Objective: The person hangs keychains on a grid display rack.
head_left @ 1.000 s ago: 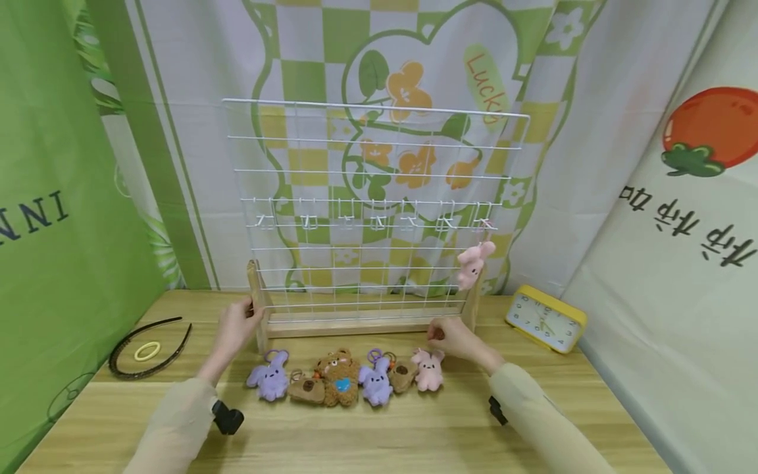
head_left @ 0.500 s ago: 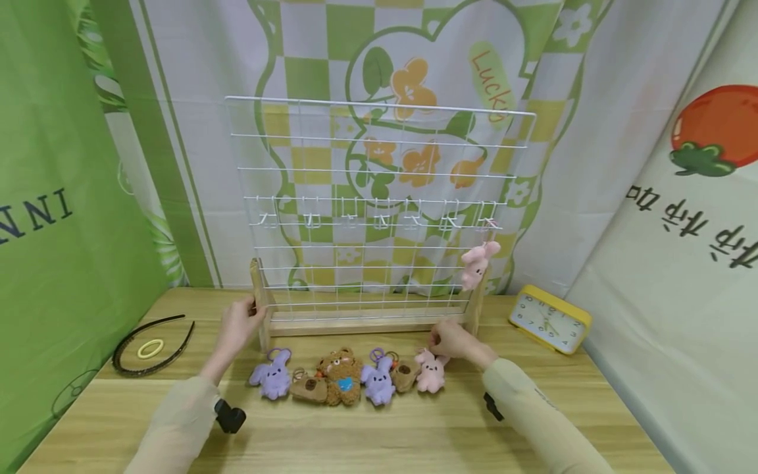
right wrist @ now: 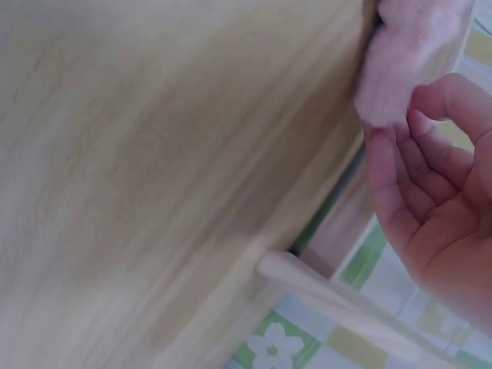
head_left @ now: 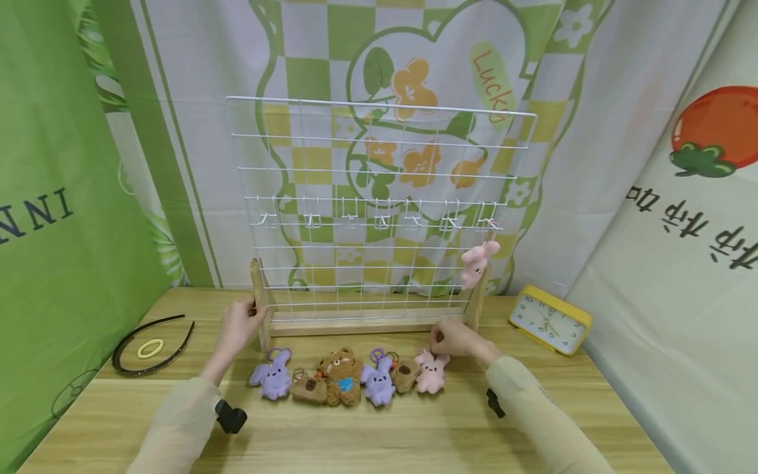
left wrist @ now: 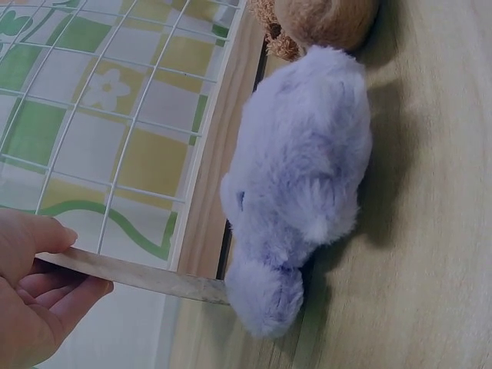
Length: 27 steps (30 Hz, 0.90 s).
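Note:
My left hand [head_left: 239,322] grips the wooden upright [left wrist: 146,277] at the left end of a white wire-grid display stand [head_left: 355,326], thumb on one side and fingers on the other. At the right end of a row of plush keychains, my right hand [head_left: 458,339] pinches the top of a pink bunny keychain [head_left: 430,373] by its ears; its ring is hidden. Leftward along the row lie a brown plush [head_left: 405,376], a purple bunny [head_left: 378,382], a brown bear [head_left: 343,382], another brown plush [head_left: 309,388] and a second purple bunny [head_left: 272,378].
Several white hooks [head_left: 381,222] line one rung of the grid. From the rightmost hook hangs another pink bunny [head_left: 476,266]. A yellow clock [head_left: 551,319] stands at the right; a black headband [head_left: 118,362] and yellow ring [head_left: 151,349] lie at the left.
The right hand has come slightly down and closer to the pink bunny's ears on the table. The left hand stays on the upright, and the view has shifted slightly.

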Tool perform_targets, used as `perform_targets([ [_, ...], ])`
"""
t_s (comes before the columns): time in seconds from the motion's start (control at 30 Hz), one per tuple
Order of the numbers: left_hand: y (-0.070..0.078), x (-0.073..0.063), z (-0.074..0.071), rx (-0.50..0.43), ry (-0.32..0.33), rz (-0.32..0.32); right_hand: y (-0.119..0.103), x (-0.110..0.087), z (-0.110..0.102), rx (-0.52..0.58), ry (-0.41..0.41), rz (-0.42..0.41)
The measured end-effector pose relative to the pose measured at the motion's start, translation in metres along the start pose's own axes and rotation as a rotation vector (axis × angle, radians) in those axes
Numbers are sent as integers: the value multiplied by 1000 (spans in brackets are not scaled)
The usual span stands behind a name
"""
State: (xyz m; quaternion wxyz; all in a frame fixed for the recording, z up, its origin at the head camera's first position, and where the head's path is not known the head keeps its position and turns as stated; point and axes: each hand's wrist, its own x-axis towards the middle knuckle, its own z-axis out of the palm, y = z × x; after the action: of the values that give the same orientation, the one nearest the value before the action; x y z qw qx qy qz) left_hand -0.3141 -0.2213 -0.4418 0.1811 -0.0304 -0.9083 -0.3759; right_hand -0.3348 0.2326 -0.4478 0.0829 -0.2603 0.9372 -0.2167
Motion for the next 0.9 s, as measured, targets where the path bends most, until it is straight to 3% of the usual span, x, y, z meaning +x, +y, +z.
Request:
perform_targets([
  [0.43, 1, -1, 0, -22, -7, -2, -14, -23, -30, 60, 169, -122],
  [0.77, 3, -2, -1, -31, -21, -13, -43, -48, -58, 44, 285, -185],
  [0.9, 3, -2, -1, -35, -24, -21, -54, -52, -71, -7, 372, -220],
])
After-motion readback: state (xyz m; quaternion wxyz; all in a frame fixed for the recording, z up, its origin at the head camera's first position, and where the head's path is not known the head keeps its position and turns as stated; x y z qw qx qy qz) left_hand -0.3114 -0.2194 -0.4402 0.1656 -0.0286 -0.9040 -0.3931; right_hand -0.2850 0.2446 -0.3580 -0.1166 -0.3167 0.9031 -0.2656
